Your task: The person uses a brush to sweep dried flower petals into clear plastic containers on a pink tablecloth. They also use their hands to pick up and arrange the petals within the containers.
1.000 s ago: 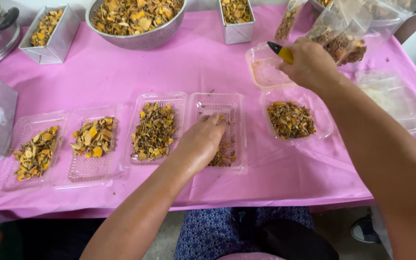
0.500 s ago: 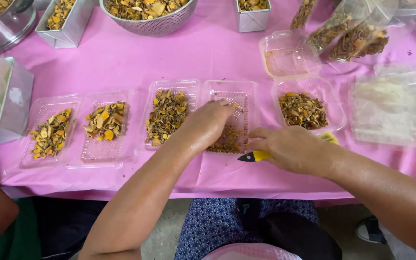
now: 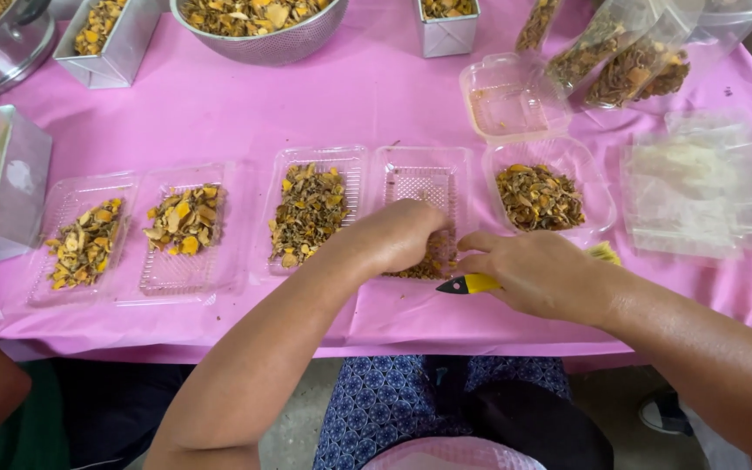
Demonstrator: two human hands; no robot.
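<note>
Yellow-handled cutter [image 3: 472, 284] under right fingers [image 3: 489, 261]

surface: pink-covered table [image 3: 219, 104] | on it: clear trays [image 3: 180, 231], metal tins [image 3: 106, 43], steel bowl [image 3: 263, 39], plastic bags [image 3: 698, 187]

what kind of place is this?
Likely a small food-packing table, perhaps home or market. A pink table cover bears a row of clear plastic trays of dried yellow-brown pieces, a metal colander of the same, and filled clear bags.
</note>
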